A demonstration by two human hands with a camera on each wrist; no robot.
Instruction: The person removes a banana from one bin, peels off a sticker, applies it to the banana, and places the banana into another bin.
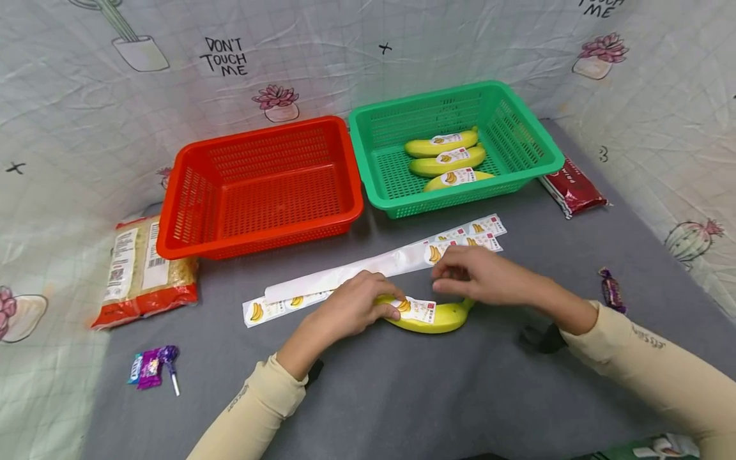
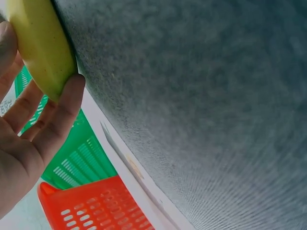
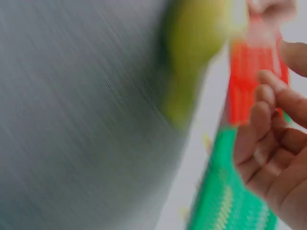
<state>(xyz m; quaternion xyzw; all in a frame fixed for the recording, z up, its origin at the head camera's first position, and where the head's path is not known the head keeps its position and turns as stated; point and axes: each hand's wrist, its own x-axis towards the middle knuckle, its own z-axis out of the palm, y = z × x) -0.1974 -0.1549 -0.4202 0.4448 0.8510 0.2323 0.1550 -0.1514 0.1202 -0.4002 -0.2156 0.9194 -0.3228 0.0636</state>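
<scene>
A yellow banana [image 1: 443,319] with a printed label [image 1: 415,309] on its upper side lies on the grey table. My left hand [image 1: 358,300] holds the banana's left end, thumb near the label's edge; in the left wrist view thumb and fingers flank the banana [image 2: 43,48]. Above the stem end is my right hand [image 1: 480,275], fingers loosely curled with nothing between them, apart from the banana in the right wrist view. Behind both hands stretch label strips [image 1: 356,268] printed with bananas, their middle covered by pale backing.
A red basket [image 1: 259,246] and a green basket [image 1: 460,199] stand at the back, the green one with several labelled bananas [image 1: 447,161]. Left are a food bag [image 1: 146,275], wrapped sweets [image 1: 151,369] and a lollipop [image 1: 168,354]. Right are a red packet [image 1: 577,188] and a wrapped candy [image 1: 612,291].
</scene>
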